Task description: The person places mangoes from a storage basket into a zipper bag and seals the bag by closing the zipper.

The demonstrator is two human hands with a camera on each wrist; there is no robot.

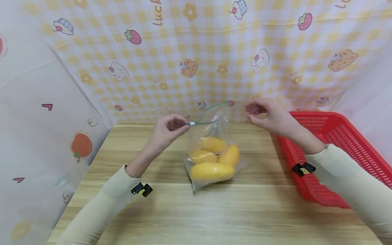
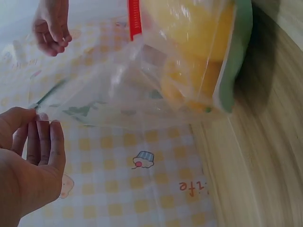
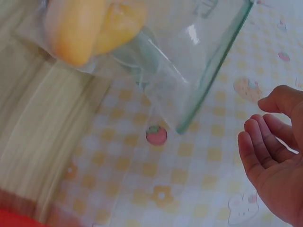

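A clear zip bag (image 1: 223, 126) with a green seal stands on the wooden table, its mouth partly parted. Inside lie several yellow mangoes (image 1: 212, 170), heaped toward the bottom. My left hand (image 1: 169, 131) pinches the top left corner of the bag, right by a small white slider (image 1: 192, 124). In the left wrist view, thumb and fingertips meet at that corner. My right hand (image 1: 269, 114) hovers to the right of the bag's other top corner, apart from it, with loosely bent fingers and nothing in them. The right wrist view shows a gap between this hand (image 3: 274, 146) and the green edge.
A red plastic basket (image 1: 318, 194) with slotted walls sits at the right side of the table (image 1: 196, 217), beneath the right forearm. Behind the table hangs a yellow checked cloth (image 1: 214, 51) with cartoon prints. White patterned sheeting (image 1: 36, 136) covers the left side.
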